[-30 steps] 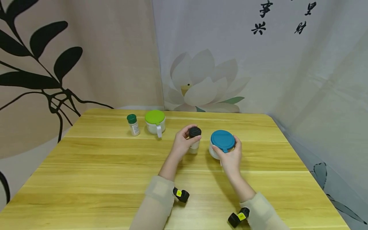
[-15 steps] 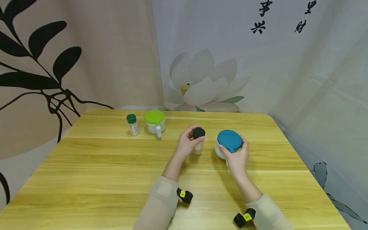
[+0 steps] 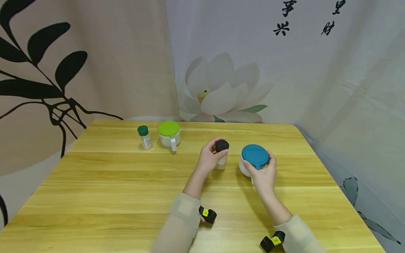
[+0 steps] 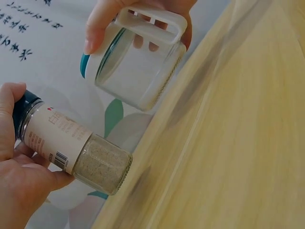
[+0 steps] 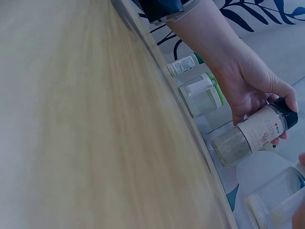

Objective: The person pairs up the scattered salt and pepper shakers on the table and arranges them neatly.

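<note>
My left hand [image 3: 207, 160] grips a pepper shaker [image 3: 222, 144] near its black cap, thumb on the near side. In the left wrist view the shaker's pale label [image 4: 59, 136] and grey-brown powder [image 4: 102, 164] show through clear glass. To its right, my right hand [image 3: 265, 177] holds a seasoning jar [image 3: 254, 154] by the sides just under its blue lid. That jar has a clear glass body [image 4: 136, 71] and a white handle [image 4: 152, 21] toward me. Both vessels are upright, close over the table, with a small gap between them.
A small bottle with a dark green cap [image 3: 145, 138] and a jar with a lime-green lid [image 3: 169, 130] stand at the back left of the wooden table [image 3: 110, 196]. Behind the table's far edge hangs a printed curtain [image 3: 221, 35].
Both hands have moved to the right with the shaker and the blue-lidded jar, mostly in the first half second. The grips look the same. The head view has shifted slightly.
</note>
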`<action>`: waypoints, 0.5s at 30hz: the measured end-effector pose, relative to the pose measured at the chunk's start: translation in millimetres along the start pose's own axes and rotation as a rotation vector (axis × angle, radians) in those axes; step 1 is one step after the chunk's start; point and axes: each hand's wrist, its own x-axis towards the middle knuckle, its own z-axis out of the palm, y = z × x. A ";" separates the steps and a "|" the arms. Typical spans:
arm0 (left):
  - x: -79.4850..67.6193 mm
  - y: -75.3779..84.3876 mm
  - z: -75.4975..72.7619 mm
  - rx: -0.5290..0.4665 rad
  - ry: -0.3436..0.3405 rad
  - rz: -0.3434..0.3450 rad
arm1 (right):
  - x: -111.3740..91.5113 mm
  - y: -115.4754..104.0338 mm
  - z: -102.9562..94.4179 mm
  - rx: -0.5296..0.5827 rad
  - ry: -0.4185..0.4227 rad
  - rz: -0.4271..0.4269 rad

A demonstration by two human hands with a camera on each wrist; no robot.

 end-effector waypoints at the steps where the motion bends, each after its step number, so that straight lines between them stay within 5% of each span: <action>1: 2.6 -4.7 0.7 -0.006 -0.002 -0.003 | 0.1 0.2 -0.6 -0.002 0.002 0.002; 15: 6.0 -20.5 14.0 -0.028 -0.027 0.016 | -2.7 4.9 -8.5 0.012 0.017 -0.006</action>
